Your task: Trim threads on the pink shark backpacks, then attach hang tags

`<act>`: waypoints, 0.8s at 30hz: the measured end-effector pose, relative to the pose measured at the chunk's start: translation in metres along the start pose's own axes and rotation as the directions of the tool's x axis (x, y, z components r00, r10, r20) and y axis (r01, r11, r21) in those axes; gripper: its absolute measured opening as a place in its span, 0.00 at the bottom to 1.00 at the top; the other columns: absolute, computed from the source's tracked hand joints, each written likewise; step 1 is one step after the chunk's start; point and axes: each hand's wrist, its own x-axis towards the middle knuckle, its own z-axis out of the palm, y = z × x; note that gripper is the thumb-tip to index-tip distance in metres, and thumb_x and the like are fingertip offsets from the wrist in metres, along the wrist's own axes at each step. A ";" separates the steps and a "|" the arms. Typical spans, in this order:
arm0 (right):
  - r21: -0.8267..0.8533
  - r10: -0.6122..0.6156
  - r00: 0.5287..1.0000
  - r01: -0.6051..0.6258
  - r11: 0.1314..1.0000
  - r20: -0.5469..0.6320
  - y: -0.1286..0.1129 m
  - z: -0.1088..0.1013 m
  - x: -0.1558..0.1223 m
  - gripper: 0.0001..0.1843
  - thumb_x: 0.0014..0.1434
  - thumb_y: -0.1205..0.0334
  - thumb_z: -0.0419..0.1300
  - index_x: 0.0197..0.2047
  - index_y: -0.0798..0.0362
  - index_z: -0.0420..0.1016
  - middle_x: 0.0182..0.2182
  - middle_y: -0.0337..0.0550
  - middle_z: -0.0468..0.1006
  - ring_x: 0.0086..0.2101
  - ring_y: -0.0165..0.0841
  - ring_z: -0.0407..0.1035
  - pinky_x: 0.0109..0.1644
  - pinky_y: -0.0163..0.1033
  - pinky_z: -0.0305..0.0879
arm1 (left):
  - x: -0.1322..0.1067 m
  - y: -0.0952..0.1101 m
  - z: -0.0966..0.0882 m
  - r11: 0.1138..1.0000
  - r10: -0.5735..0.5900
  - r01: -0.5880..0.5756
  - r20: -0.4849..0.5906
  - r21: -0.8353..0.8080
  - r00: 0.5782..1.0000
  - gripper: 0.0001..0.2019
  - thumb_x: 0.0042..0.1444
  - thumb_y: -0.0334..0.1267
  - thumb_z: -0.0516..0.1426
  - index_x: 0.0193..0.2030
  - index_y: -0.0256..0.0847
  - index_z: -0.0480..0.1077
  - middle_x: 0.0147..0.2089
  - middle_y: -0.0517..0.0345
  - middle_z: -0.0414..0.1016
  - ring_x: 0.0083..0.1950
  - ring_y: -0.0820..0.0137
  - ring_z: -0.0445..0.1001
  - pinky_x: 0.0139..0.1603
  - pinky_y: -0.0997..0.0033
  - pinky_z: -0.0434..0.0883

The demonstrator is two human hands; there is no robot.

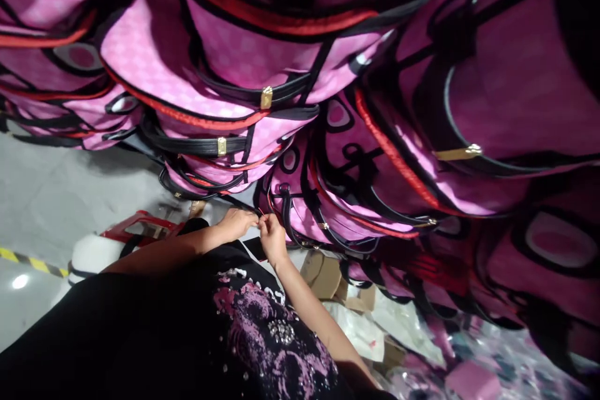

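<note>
My left hand (238,225) and my right hand (272,239) meet at the near edge of the stacked bags, their fingertips pinched closely together. Between the fingers a tiny bit of something reddish shows, too small to name. Just right of my right hand hangs a pink bag (300,215) with black trim and straps. Above my left hand are more pink checkered bags (225,165) with red piping, black straps and gold-coloured buckles. Whether the fingers touch a bag itself, I cannot tell.
Large pink bags (529,94) crowd the top and right. A red and white object (140,228) stands on the grey floor (122,190) at left, near yellow-black tape (32,262). Cardboard boxes (321,274) and clear plastic-wrapped items (497,356) lie at lower right.
</note>
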 end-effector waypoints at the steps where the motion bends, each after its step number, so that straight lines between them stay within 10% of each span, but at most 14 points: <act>1: 0.014 0.012 0.999 -0.012 1.000 -0.030 0.000 0.002 -0.001 0.09 0.58 0.55 0.49 0.33 0.51 0.63 0.26 0.37 0.70 0.27 0.30 0.65 0.36 0.36 0.62 | 0.001 -0.001 -0.001 0.999 0.017 -0.017 -0.008 0.028 1.000 0.11 0.64 0.35 0.50 0.38 0.40 0.74 0.39 0.55 0.78 0.40 0.68 0.76 0.39 0.72 0.66; 8: 0.098 0.049 0.965 -0.024 0.995 -0.257 -0.008 0.020 -0.020 0.17 0.65 0.54 0.45 0.44 0.54 0.71 0.36 0.47 0.76 0.37 0.35 0.71 0.44 0.41 0.68 | 0.005 -0.007 -0.022 0.973 0.056 -0.061 -0.029 -0.224 0.998 0.10 0.60 0.33 0.53 0.46 0.40 0.73 0.51 0.50 0.75 0.47 0.67 0.75 0.50 0.66 0.71; 13: 0.063 0.002 0.888 0.030 0.998 -0.460 -0.019 0.031 -0.026 0.20 0.67 0.57 0.44 0.46 0.56 0.74 0.45 0.53 0.77 0.45 0.36 0.72 0.53 0.44 0.69 | 0.005 -0.003 -0.040 0.750 -0.012 -0.020 -0.043 -0.661 0.999 0.13 0.58 0.40 0.56 0.46 0.37 0.74 0.50 0.47 0.76 0.47 0.68 0.76 0.52 0.66 0.72; 20: -0.039 -0.085 0.891 0.075 0.996 -0.445 -0.033 0.049 -0.019 0.23 0.69 0.60 0.41 0.53 0.61 0.74 0.48 0.56 0.77 0.51 0.36 0.71 0.58 0.45 0.68 | 0.016 0.009 -0.028 0.396 -0.250 0.178 0.081 -0.901 0.965 0.13 0.45 0.42 0.63 0.33 0.35 0.69 0.45 0.49 0.76 0.34 0.74 0.73 0.34 0.74 0.71; 24: -0.206 -0.135 0.904 0.054 0.977 -0.405 -0.047 0.034 -0.025 0.25 0.69 0.58 0.43 0.60 0.61 0.68 0.60 0.59 0.67 0.59 0.39 0.65 0.61 0.46 0.65 | 0.023 0.014 -0.043 0.416 -0.205 0.066 -0.023 -0.907 0.979 0.11 0.49 0.40 0.62 0.31 0.36 0.66 0.43 0.51 0.76 0.39 0.74 0.74 0.42 0.72 0.72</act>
